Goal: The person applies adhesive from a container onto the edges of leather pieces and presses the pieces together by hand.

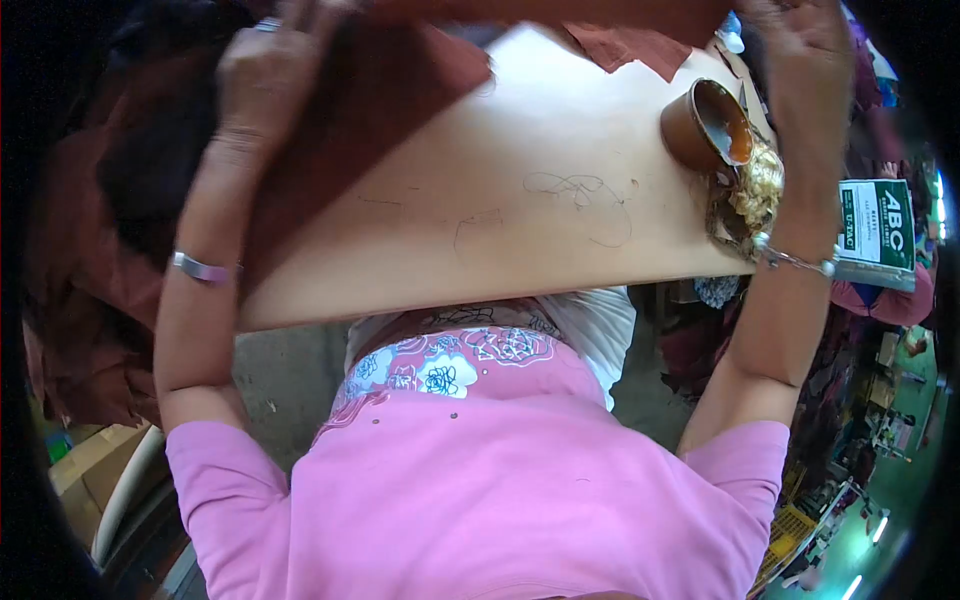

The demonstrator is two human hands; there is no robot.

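Note:
A reddish-brown leather piece (560, 10) spans the top edge of the view between my two hands, and its far part is cut off. My left hand (275, 70), with a ring and a wrist bracelet, is closed on its left end; the fingers are partly blurred. At the upper right, my right hand (800, 30) is closed at the other end, its fingers blurred and partly out of view. Under my left forearm, dark brown leather (340, 140) drapes over the tabletop (430, 240). Another leather scrap (640, 50) lies at the far side.
A brown pot (690, 130) sits at the table's right side, beside a pale fibrous bundle (758, 190). Loose dark threads (580, 190) lie on the tabletop. More leather (90, 270) hangs at the left. A green-and-white ABC box (880, 228) stands beyond my right forearm.

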